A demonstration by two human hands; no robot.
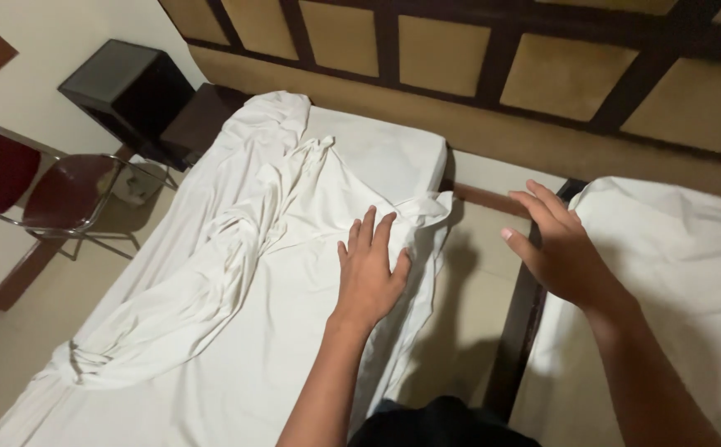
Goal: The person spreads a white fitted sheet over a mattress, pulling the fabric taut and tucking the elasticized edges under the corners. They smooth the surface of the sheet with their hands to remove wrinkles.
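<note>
White sheet (236,273) | spread on bed under left hand (368,273), pressed flat, fingers splayed | bunched ridge runs lengthwise further left | right hand (563,252) open, hovering (nothing held), farther off.

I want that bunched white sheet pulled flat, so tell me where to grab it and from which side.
Probably grip the loose corner of the white sheet near the mattress's right edge, just beyond the left hand. Come from the gap side, where the right hand hovers: the corner curls up there, free of the mattress.
</note>
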